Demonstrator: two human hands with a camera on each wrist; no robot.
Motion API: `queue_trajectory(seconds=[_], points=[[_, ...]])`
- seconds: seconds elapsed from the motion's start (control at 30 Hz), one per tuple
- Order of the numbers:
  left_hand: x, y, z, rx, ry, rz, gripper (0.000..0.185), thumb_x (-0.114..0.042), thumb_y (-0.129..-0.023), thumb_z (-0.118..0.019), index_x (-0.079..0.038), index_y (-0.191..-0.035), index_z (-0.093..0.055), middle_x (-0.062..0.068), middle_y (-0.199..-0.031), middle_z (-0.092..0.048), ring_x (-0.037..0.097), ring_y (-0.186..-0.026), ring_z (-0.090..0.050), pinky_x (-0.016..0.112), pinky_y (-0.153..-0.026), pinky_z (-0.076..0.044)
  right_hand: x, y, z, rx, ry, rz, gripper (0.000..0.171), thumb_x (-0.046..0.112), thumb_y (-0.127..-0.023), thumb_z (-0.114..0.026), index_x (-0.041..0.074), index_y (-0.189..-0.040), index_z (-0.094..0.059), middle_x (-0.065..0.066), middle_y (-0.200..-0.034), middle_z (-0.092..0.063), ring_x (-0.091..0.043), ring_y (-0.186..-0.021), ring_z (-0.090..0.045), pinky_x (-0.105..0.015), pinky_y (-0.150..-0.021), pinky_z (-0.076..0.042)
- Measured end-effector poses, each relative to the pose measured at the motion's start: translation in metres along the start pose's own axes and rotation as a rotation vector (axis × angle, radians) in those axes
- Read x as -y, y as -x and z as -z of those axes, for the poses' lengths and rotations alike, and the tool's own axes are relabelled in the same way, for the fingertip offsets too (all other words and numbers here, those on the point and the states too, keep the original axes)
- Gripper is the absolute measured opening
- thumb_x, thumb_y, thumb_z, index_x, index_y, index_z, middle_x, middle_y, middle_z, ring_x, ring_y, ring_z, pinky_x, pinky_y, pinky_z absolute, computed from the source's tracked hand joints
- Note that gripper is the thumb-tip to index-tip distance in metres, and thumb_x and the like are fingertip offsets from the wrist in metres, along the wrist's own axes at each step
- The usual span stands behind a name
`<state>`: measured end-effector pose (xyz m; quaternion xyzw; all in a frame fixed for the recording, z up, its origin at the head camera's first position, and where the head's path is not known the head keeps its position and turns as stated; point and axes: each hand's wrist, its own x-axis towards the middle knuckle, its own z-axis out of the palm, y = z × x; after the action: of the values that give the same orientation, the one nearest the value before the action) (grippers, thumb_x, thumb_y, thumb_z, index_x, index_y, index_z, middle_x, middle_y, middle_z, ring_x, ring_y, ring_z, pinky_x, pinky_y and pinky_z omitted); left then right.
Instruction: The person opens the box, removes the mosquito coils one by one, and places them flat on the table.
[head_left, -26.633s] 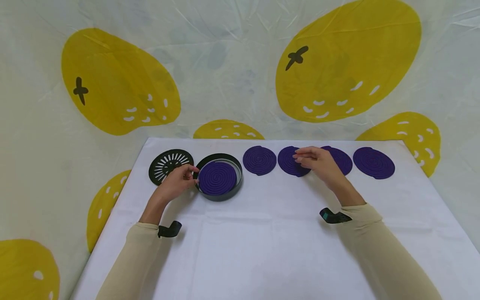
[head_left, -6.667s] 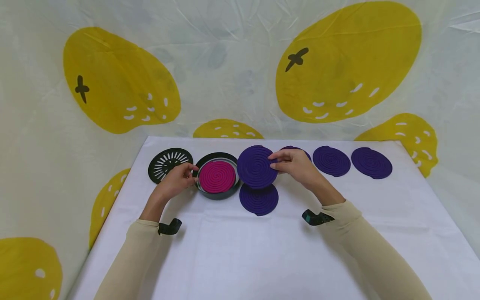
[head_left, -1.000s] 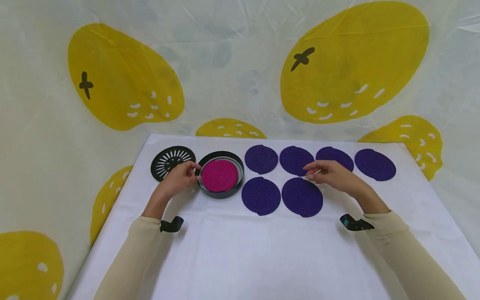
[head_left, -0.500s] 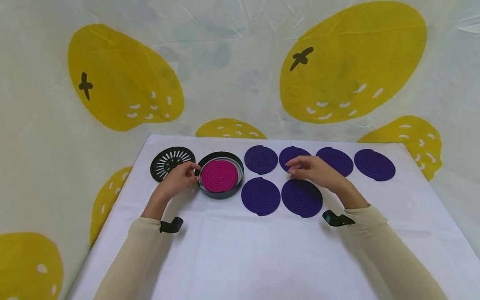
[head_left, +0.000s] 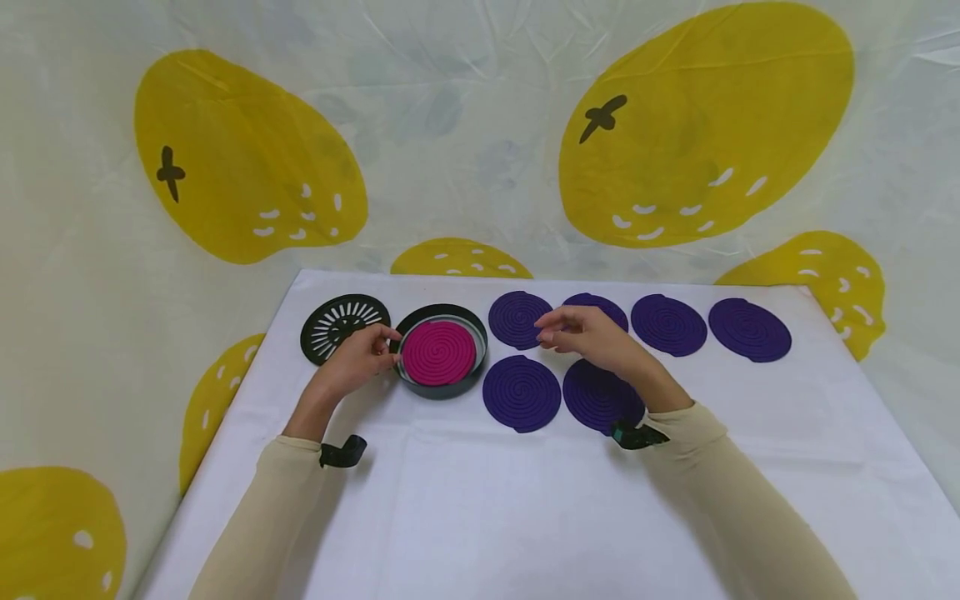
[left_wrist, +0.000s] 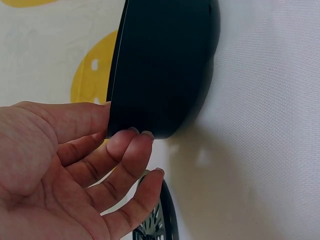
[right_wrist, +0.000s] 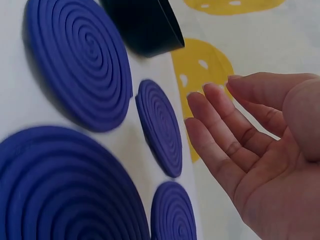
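On the white table a black round coaster holder [head_left: 442,392] carries a pink spiral coaster [head_left: 438,352] on top. My left hand [head_left: 358,362] grips its left side; the left wrist view has the thumb at the rim and fingertips against the outer wall [left_wrist: 160,65]. My right hand [head_left: 592,337] hovers with loosely bent fingers and nothing between them. Behind it is a purple spiral coaster [head_left: 517,317] of the back row, partly covered by the fingertips. Below lie two more purple coasters, the left one [head_left: 521,396] and the right one [head_left: 596,392], partly hidden by my right arm.
A black slotted round lid [head_left: 333,321] lies left of the holder, partly behind my left hand. Further purple coasters, such as the far-right coaster [head_left: 750,329], line the back edge. A white cloth with yellow fruit prints [head_left: 705,117] hangs behind the table.
Earlier, a purple coaster topped the holder; now the pink one shows and two purple coasters lie in a front row. Over the last second my right hand moved left, holding nothing; the left stayed.
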<state>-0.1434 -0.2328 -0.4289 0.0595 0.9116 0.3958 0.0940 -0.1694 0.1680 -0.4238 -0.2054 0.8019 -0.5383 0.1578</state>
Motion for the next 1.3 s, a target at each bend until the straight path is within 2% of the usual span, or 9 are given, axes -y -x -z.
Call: queue_trajectory(seconds=[0.1, 0.23, 0.53, 0.73, 0.97, 1.17, 1.3], points=[[0.0, 0.0, 0.0, -0.001, 0.001, -0.003, 0.036, -0.009, -0.095, -0.069, -0.002, -0.13, -0.061, 0.007, -0.088, -0.053, 0.02, -0.078, -0.05, 0.032, -0.065, -0.043, 0.005, -0.006, -0.008, 0.001, -0.004, 0.013, 0.025, 0.01, -0.1, -0.064, 0.002, -0.124, -0.066, -0.025, -0.114, -0.069, -0.048, -0.109, -0.064, -0.051, -0.092, -0.055], [0.0, 0.0, 0.0, -0.002, 0.002, 0.0, 0.036, -0.009, -0.095, -0.069, -0.002, -0.129, -0.061, 0.007, -0.088, -0.053, 0.02, -0.077, -0.05, 0.031, -0.065, -0.043, 0.011, -0.014, -0.017, 0.009, -0.007, 0.013, 0.025, 0.012, -0.099, -0.066, 0.004, -0.123, -0.067, -0.022, -0.112, -0.07, -0.045, -0.107, -0.066, -0.047, -0.091, -0.056], [0.001, 0.0, 0.0, 0.0, 0.007, -0.001, 0.036, -0.009, -0.095, -0.069, -0.002, -0.129, -0.061, 0.007, -0.088, -0.053, 0.02, -0.077, -0.049, 0.031, -0.065, -0.043, 0.021, -0.033, -0.036, 0.034, -0.022, 0.033, 0.027, 0.009, -0.1, -0.064, -0.005, -0.124, -0.064, -0.025, -0.115, -0.068, -0.044, -0.109, -0.065, -0.05, -0.092, -0.055], [0.001, 0.0, -0.001, 0.0, 0.015, -0.003, 0.036, -0.008, -0.094, -0.069, -0.001, -0.129, -0.061, 0.007, -0.087, -0.052, 0.02, -0.077, -0.049, 0.03, -0.065, -0.043, 0.03, -0.046, -0.046, 0.049, 0.015, 0.064, 0.027, 0.007, -0.097, -0.066, -0.003, -0.122, -0.066, -0.018, -0.107, -0.07, -0.035, -0.097, -0.066, -0.052, -0.088, -0.055], [0.0, 0.0, 0.0, -0.003, 0.002, -0.007, 0.035, -0.008, -0.094, -0.069, -0.001, -0.128, -0.061, 0.007, -0.087, -0.052, 0.019, -0.077, -0.049, 0.03, -0.064, -0.043, 0.037, -0.06, -0.056, 0.066, 0.058, 0.088, 0.027, 0.002, -0.095, -0.064, -0.004, -0.121, -0.067, -0.019, -0.109, -0.071, -0.039, -0.103, -0.066, -0.026, -0.079, -0.054], [-0.001, 0.0, 0.0, 0.004, 0.004, -0.001, 0.036, -0.009, -0.095, -0.069, -0.001, -0.129, -0.06, 0.007, -0.088, -0.052, 0.02, -0.077, -0.049, 0.03, -0.065, -0.043, 0.039, -0.071, -0.066, 0.051, 0.084, 0.085, 0.024, 0.004, -0.095, -0.067, 0.0, -0.118, -0.07, -0.012, -0.105, -0.071, -0.021, -0.087, -0.063, -0.026, -0.077, -0.054], [-0.001, 0.0, 0.0, 0.002, 0.008, 0.002, 0.036, -0.009, -0.095, -0.069, -0.002, -0.129, -0.061, 0.007, -0.088, -0.052, 0.02, -0.077, -0.049, 0.03, -0.064, -0.043, 0.041, -0.077, -0.072, 0.057, 0.068, 0.087, 0.026, 0.002, -0.094, -0.068, -0.004, -0.119, -0.068, -0.014, -0.106, -0.071, -0.028, -0.089, -0.067, -0.026, -0.078, -0.053]])
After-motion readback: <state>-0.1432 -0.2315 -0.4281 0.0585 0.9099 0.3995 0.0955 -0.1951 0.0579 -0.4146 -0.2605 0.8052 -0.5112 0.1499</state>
